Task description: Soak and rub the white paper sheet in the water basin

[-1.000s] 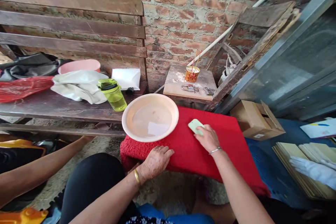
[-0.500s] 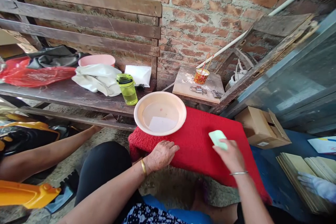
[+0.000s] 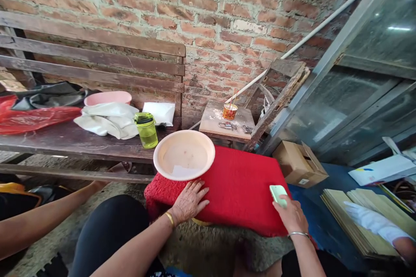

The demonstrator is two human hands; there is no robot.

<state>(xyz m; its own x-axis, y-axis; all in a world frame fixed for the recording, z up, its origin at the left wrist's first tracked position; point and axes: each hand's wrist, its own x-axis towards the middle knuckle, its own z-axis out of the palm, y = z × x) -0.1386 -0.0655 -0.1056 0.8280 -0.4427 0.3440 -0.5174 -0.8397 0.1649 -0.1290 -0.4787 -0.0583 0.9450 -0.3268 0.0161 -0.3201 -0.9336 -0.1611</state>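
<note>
My left hand [image 3: 189, 201] lies on the near edge of the red cloth [image 3: 240, 181], fingers spread and holding nothing. It is just below the rim of a pale pink-beige basin [image 3: 158, 169], which contains water and a whitish patch near its front. At the cloth's right side, my right hand [image 3: 292, 215] is closed on a pale green block [image 3: 278, 194] with rounded corners. The block is low over the red cloth or touching it; I cannot tell which. The hand's fingers partly cover its lower end.
A green water bottle [image 3: 147, 132], white cloth [image 3: 107, 121] and pink bowl [image 3: 108, 98] rest on the wooden bench [image 3: 65, 145]. Padlocks [image 3: 227, 125] and a red-gold cup [image 3: 229, 111] occupy a stool. At right are a cardboard box [image 3: 299, 164] and a co-worker's gloved hand [image 3: 370, 220] on stacked boards.
The view has shifted, so the scene sits lower and further left. My left hand's fingers have spread out beside the basin. My right hand keeps the green block, now nearer the cloth's right edge.
</note>
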